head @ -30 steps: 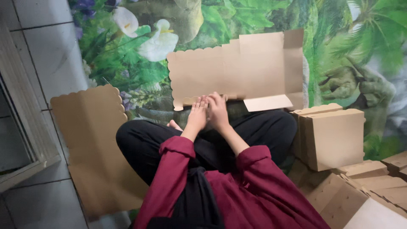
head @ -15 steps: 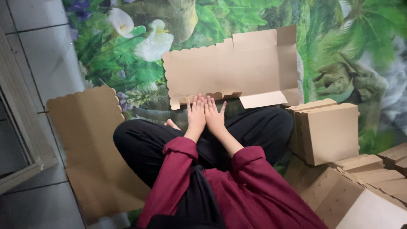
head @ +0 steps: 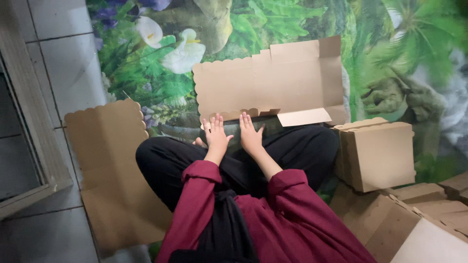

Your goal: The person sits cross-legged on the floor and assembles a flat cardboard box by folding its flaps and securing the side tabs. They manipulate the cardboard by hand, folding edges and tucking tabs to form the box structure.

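Since the earlier frame, your left hand [head: 216,136] and right hand [head: 250,135] separated. Fingers lay flat, slightly spread, pressing the flattened box blank's [head: 273,83] near fold. Folding appeared underway; next, raising the flap beyond your fingertips likely required firm creasing.

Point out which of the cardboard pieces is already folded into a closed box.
The closed cardboard box beside the person's right knee. The blank under both hands and the blank on the left lie flat, unfolded.
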